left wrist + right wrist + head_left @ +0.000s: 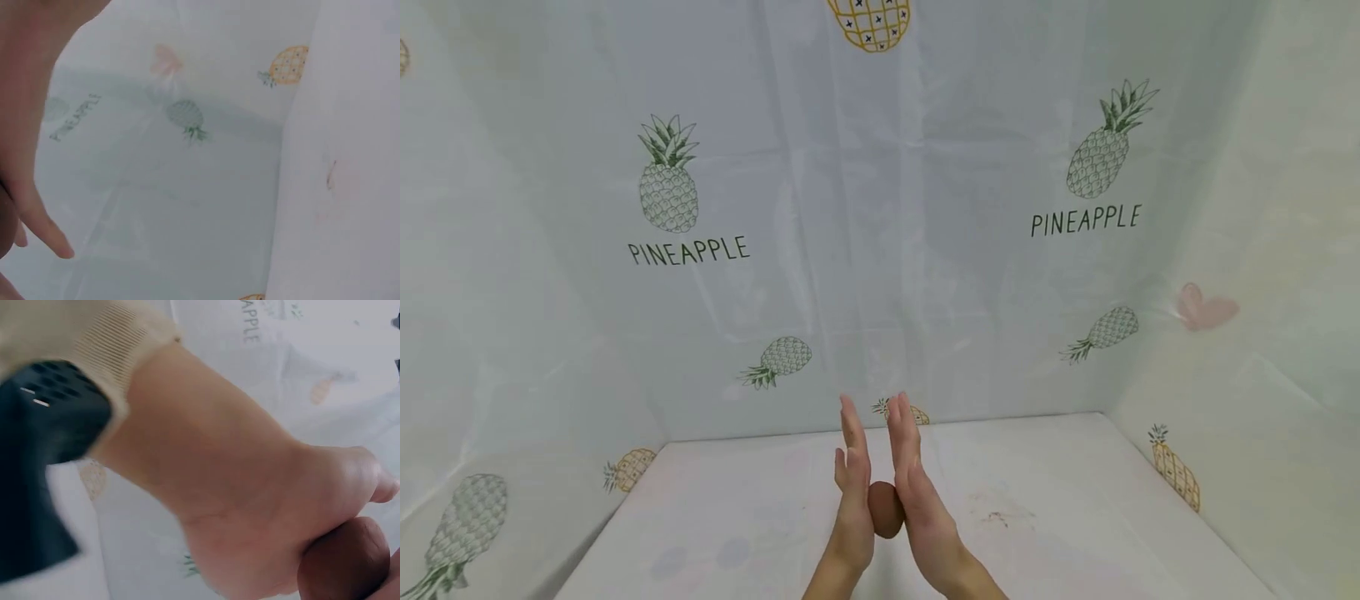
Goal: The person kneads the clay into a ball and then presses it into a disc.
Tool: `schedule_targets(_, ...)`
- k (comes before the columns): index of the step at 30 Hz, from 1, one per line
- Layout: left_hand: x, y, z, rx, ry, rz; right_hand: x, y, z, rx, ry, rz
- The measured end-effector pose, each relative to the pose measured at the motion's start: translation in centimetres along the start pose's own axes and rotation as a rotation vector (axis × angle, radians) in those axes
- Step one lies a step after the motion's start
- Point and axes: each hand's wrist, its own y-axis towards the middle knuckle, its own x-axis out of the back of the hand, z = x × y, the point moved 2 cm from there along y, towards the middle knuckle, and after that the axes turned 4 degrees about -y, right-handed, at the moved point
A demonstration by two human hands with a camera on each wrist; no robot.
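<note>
A rounded brown lump point(886, 509) is held between the facing palms of my left hand point(853, 500) and my right hand point(927, 508). Both hands point upward with their fingers extended; the fingertips stand apart. In the right wrist view the lump point(345, 561) touches the base of a palm, and part of another hand shows at the right edge. Only a sliver of the brown lump point(6, 222) appears at the left edge of the left wrist view, beside a hand whose owner side I cannot tell.
Below the hands lies a white table surface point(737, 517), with small brown marks point(997, 518) to the right. Pale sheets printed with pineapples point(668, 196) surround it at the back and sides. A beige sleeve point(112, 337) and a dark wrist device point(62, 412) show in the right wrist view.
</note>
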Motion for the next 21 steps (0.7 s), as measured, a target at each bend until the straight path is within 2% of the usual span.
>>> schedule_targets(3, -1.2, -0.7, -0.1, 0.032, -0.034, 0.048, 0.8, -0.3, 0.1, 0.06, -0.033, -0.032)
schedule_targets(7, -2.6, -1.7, -1.0, 0.066, -0.106, 0.12, 2.1, -0.5, 0.0, 0.089, -0.101, -0.092)
schedule_targets(12, -3.9, -2.8, -3.0, 0.016, -0.174, 0.204, 3.4, -0.7, -0.4, 0.054, -0.084, -0.136)
schedule_targets(16, -3.6, -3.1, -3.8, -0.048, -0.14, 0.184, 3.1, -0.5, -1.4, -0.051, -0.027, -0.115)
schedule_targets(21, -2.1, -2.4, -3.0, -0.135, -0.032, 0.101, 1.7, -0.3, -2.5, -0.163, 0.049, -0.043)
